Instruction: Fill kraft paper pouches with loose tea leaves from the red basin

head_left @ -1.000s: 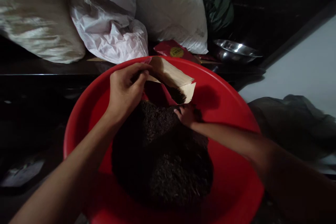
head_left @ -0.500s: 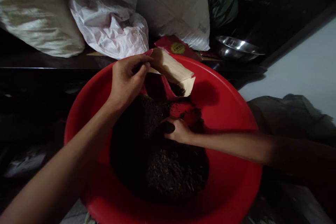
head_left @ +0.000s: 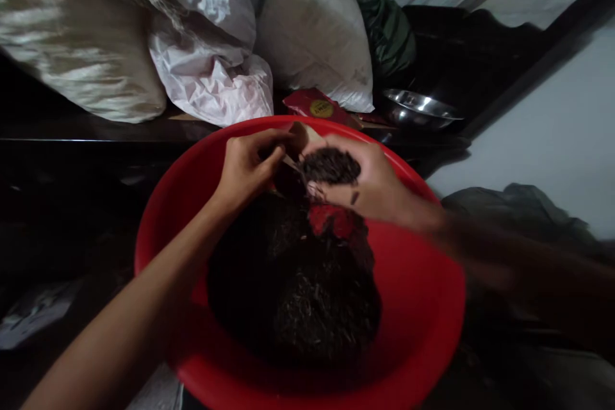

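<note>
A wide red basin (head_left: 408, 295) holds a heap of dark, loose, leaf-like material (head_left: 312, 307). My left hand (head_left: 252, 163) pinches the edge of a paper bag (head_left: 305, 134), red outside and tan inside, above the back of the heap. Cupped round a clump of the dark material (head_left: 331, 165), my right hand (head_left: 372, 176) is at the bag's mouth. That hand covers much of the bag, and its contents are hidden.
Behind the basin, a dark shelf (head_left: 96, 131) bears a red packet (head_left: 317, 106), large white sacks (head_left: 314, 32), a green bag (head_left: 384, 25) and a metal bowl (head_left: 420, 109). A greenish cloth or bag (head_left: 519, 208) lies at the right.
My right hand has risen from the heap to the bag's mouth, with a clump of dark material in it. My left hand still holds the bag. The camera view has shifted slightly.
</note>
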`<action>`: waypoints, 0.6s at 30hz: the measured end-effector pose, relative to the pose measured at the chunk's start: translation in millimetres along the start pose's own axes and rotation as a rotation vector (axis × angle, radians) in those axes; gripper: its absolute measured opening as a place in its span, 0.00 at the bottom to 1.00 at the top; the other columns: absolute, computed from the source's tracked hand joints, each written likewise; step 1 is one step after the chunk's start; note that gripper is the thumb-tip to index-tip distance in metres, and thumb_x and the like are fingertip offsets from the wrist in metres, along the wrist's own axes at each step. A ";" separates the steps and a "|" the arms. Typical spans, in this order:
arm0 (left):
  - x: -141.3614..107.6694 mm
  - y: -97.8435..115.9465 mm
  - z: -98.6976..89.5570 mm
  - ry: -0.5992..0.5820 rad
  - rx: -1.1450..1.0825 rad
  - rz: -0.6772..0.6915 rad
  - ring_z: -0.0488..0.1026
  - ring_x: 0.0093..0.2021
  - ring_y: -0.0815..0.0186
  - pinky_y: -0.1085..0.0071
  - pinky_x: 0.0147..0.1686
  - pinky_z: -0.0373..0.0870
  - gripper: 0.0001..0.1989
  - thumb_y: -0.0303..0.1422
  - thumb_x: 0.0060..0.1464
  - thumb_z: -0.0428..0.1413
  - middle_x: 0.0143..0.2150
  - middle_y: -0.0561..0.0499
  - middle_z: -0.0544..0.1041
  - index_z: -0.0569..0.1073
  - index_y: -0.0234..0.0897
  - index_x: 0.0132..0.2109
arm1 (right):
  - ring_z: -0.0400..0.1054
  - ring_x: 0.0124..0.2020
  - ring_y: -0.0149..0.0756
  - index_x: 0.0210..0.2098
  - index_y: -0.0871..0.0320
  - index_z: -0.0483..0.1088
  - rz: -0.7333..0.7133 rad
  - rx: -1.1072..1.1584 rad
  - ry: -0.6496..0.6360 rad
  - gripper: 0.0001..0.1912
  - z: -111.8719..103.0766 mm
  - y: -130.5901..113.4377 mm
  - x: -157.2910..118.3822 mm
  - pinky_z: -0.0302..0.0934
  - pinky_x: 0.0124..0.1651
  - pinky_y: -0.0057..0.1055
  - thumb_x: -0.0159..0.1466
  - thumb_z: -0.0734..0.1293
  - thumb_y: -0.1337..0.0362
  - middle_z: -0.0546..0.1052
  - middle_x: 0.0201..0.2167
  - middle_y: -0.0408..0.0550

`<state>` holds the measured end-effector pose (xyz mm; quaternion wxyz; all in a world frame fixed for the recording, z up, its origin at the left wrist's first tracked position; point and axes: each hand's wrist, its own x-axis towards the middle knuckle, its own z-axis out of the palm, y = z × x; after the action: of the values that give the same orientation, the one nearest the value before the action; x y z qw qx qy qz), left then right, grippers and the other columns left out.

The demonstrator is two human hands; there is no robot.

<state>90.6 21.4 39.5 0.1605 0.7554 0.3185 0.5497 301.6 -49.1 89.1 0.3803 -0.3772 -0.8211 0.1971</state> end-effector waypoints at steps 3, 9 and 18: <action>-1.6 5.8 -2.1 0.062 -0.068 -0.053 0.77 0.29 0.68 0.74 0.29 0.70 0.12 0.25 0.54 0.57 0.33 0.54 0.82 0.83 0.38 0.42 | 0.74 0.52 0.46 0.50 0.60 0.77 -0.032 -0.293 -0.047 0.19 1.8 23.5 45.0 0.66 0.60 0.42 0.59 0.75 0.64 0.81 0.47 0.50; 13.5 -2.8 -8.9 0.278 -0.148 -0.138 0.74 0.28 0.72 0.78 0.27 0.66 0.07 0.24 0.50 0.58 0.30 0.55 0.79 0.80 0.36 0.36 | 0.73 0.57 0.43 0.53 0.57 0.77 -0.139 -0.418 -0.122 0.14 10.3 36.4 56.2 0.63 0.66 0.47 0.73 0.64 0.64 0.80 0.54 0.52; 18.2 -12.9 -12.8 0.245 -0.099 -0.186 0.78 0.36 0.66 0.68 0.35 0.70 0.07 0.29 0.56 0.58 0.38 0.56 0.84 0.81 0.42 0.38 | 0.75 0.42 0.43 0.44 0.51 0.81 -0.208 -0.232 -0.224 0.13 12.6 67.0 -88.0 0.72 0.52 0.45 0.71 0.64 0.57 0.81 0.37 0.48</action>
<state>78.2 41.7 49.5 0.2077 0.6413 0.3767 0.6354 360.7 -74.5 -1.7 0.2588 -0.3073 -0.9101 0.1016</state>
